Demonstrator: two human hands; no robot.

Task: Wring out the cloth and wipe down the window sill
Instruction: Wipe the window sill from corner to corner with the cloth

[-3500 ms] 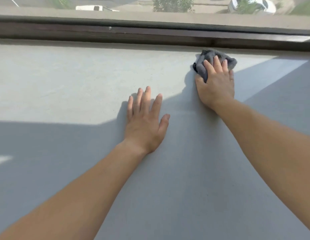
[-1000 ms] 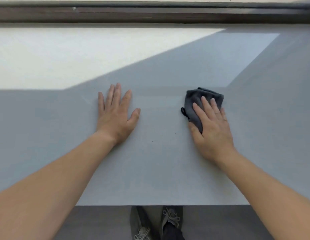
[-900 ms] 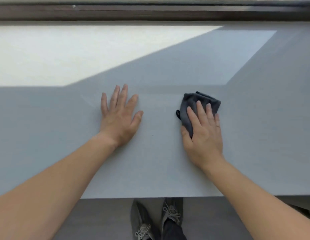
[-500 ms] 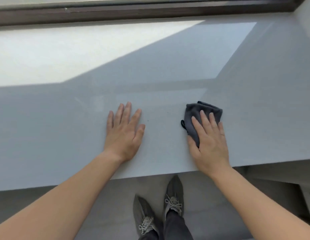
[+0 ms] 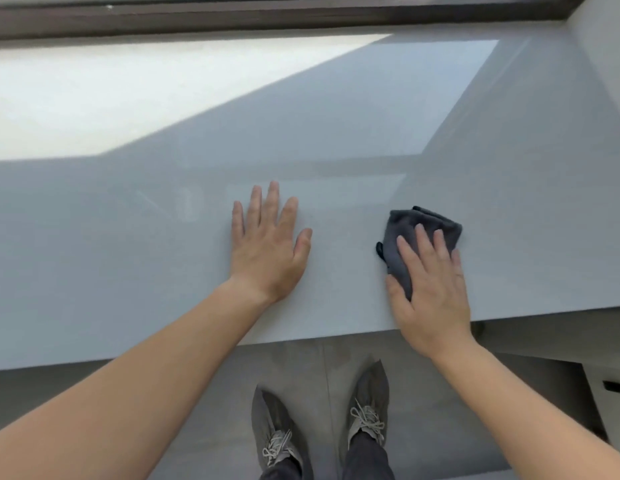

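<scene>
A folded dark grey cloth (image 5: 410, 225) lies on the wide light-grey window sill (image 5: 336, 116), close to its front edge. My right hand (image 5: 431, 289) presses flat on the cloth with straight fingers and covers its near half. To the left, my left hand (image 5: 268, 247) rests flat on the bare sill, fingers spread, about a hand's width from the cloth.
A dark window frame (image 5: 301, 12) runs along the back of the sill. A side wall (image 5: 606, 46) closes the sill at the right. Sunlight falls on the back left. Below the front edge are the grey floor and my two grey shoes (image 5: 277, 431).
My right hand has drawn the cloth from the back by the window frame toward the front edge. My left hand has also come nearer to the front edge.
</scene>
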